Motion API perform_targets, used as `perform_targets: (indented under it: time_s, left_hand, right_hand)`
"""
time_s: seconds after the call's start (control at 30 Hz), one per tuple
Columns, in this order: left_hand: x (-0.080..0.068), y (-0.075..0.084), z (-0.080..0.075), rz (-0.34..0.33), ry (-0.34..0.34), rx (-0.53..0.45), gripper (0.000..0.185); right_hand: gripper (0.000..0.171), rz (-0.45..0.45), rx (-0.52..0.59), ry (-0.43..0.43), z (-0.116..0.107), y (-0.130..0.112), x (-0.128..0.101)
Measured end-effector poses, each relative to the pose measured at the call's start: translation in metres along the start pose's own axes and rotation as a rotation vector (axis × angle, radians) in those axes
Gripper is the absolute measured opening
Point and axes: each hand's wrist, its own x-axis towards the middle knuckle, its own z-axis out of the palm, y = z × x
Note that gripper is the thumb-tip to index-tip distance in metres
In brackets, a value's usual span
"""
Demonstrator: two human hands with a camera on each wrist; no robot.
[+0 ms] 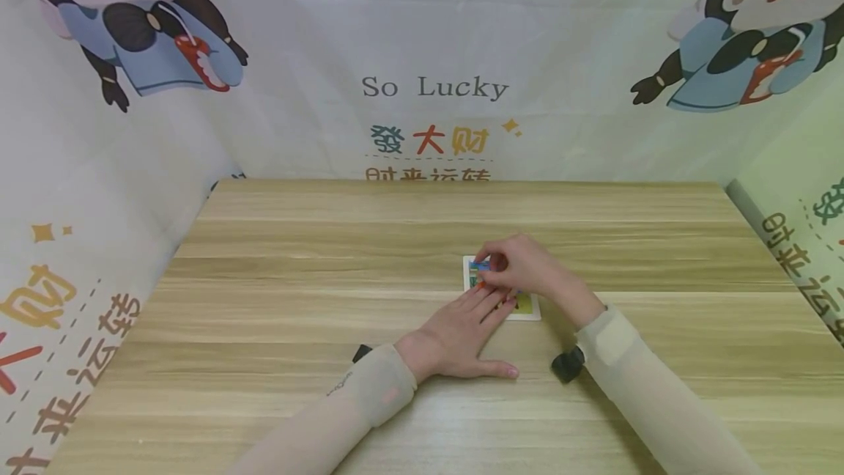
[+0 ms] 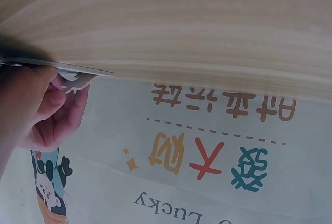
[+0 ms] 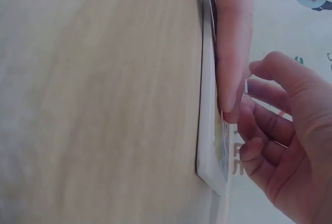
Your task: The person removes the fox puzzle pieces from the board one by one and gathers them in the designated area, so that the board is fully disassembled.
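Left hand (image 1: 461,336) flat pressing card (image 1: 527,308), long axis front-to-back, right hand (image 1: 521,270) pinching its far end

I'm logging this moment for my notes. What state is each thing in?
puzzle board: flat on the table, partly covered by both hands.
left hand: flat, straight fingers pressing on the board.
right hand: fingers curled, pinching a small piece at the board.
table: bears the board.

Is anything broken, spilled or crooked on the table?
Nothing stands out. A small picture board lies flat on the wooden table, a bit slanted to the table's edge. The left hand presses it with straight fingers, and the right hand pinches at something on its far end. No spill or damage shows.
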Motion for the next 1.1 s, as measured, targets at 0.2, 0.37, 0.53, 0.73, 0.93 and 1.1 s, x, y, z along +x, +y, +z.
perform_targets:
  time_s: [0.2,0.37,0.53,0.73,0.93,1.1]
  left_hand:
    - [0.0,0.0,0.001,0.001,0.008,0.016,0.099]
    - [0.0,-0.001,0.0,0.006,0.025,0.03,0.1]
    - [0.0,-0.002,-0.001,0.02,0.037,0.033,0.098]
    - [-0.001,-0.001,-0.001,0.023,0.053,0.039,0.098]
    - [0.0,0.002,-0.001,0.001,0.043,0.04,0.101]
    - [0.0,0.003,-0.004,-0.011,0.044,0.055,0.101]
  right_hand:
    - [0.024,0.121,0.204,0.012,0.001,0.002,-0.002]
    - [0.026,0.307,0.347,0.069,0.003,0.004,-0.001]
    - [0.032,0.409,0.618,0.089,0.001,0.007,0.0]
    - [0.042,0.429,0.778,0.112,-0.006,0.013,-0.003]
    - [0.04,0.462,0.775,0.205,-0.016,0.022,-0.006]
    - [0.039,0.452,0.801,0.277,-0.024,0.03,-0.009]
